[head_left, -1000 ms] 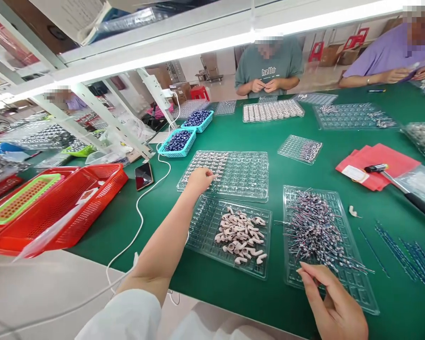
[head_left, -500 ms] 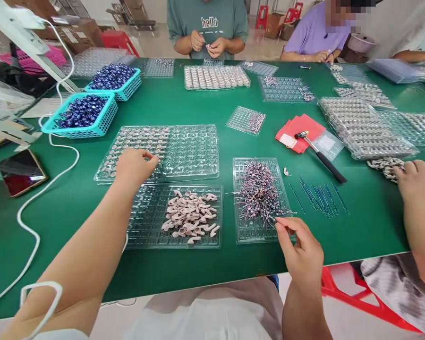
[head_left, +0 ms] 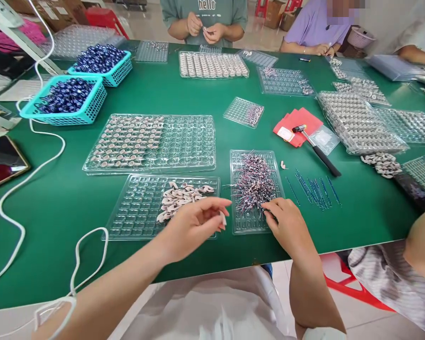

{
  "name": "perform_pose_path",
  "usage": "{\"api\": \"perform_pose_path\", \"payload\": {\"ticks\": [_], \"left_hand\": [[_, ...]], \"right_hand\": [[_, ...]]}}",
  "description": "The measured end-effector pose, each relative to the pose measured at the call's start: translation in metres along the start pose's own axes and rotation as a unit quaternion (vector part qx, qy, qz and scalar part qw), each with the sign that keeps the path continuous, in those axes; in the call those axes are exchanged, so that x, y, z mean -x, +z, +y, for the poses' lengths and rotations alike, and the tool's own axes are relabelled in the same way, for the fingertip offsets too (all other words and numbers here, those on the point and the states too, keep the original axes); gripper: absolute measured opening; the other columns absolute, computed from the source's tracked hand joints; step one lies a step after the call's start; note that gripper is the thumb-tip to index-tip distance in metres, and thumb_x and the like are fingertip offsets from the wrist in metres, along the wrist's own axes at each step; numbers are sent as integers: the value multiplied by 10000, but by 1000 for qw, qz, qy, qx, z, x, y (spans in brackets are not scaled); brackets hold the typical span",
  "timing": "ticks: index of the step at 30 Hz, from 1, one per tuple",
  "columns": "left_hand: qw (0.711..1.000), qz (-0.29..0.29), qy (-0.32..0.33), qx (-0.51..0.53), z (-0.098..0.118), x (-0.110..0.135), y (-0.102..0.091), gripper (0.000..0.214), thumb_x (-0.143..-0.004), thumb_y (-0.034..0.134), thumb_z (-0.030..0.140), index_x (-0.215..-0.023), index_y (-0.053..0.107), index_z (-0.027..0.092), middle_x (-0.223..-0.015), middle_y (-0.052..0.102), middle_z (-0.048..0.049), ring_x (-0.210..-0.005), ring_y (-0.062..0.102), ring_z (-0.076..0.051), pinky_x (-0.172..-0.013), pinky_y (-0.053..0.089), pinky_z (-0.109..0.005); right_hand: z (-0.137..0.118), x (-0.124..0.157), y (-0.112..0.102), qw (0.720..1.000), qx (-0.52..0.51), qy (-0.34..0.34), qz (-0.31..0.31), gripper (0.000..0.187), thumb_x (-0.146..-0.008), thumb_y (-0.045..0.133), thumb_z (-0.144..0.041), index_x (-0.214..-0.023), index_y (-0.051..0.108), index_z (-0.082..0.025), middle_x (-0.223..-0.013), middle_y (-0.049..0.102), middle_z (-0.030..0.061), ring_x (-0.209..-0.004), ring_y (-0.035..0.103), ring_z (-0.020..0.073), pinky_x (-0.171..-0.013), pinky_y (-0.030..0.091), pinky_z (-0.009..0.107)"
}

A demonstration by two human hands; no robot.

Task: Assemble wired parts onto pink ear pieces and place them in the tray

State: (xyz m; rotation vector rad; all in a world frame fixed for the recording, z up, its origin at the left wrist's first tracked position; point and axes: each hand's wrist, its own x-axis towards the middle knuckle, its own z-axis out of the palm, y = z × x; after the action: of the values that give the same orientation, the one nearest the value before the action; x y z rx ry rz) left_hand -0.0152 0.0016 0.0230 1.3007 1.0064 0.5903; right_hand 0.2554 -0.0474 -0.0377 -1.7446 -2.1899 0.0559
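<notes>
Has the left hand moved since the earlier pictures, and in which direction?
Yes: the left hand has moved rightward and closer to the person, away from the large, partly filled tray.

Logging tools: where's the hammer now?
Head view, right of centre: the hammer lies just beyond the blue rods, its head over the red packets.

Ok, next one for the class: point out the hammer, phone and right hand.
Hammer (head_left: 325,159), head view: on its black handle.
Phone (head_left: 3,161), head view: on its dark screen.
Right hand (head_left: 287,221), head view: on its back.
</notes>
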Motion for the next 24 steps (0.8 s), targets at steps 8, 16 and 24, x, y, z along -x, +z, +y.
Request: {"api": "perform_pose_path", "payload": {"ticks": [8,16,24], "left_hand": [[979,-113,-102,133,-22,-21,37,99,-774,613,228,-832,619,148,-757,680,-43,-689,638,-146,-707,513,-304],[991,-77,-32,102,-33,-18,29,168,-747,438,225,-795,586,160,-625,418,31,-559,342,-120,-550,268,-279],[988,-14,52,-143,-23,-11,24,241,-863,610,357,-1021,653,180,-783,507,-3,-708,467,-167,-652,366,-296]], "right_hand": [[4,-6,-2,999,7,-25,-35,112,-954,541,-150,-934,640,-199,-952,668,79,-904,599,235,-762,434,364],[-13,7,-10,998,-48,-8,-32,73,-971,510,-166,-970,573,-202,-1008,662,72,-970,606,230,-821,421,364],[-39,11,-2,988,-151,-13,-18,71,-972,520,-174,-965,574,-219,-890,671,19,-832,609,176,-776,430,338]]}}
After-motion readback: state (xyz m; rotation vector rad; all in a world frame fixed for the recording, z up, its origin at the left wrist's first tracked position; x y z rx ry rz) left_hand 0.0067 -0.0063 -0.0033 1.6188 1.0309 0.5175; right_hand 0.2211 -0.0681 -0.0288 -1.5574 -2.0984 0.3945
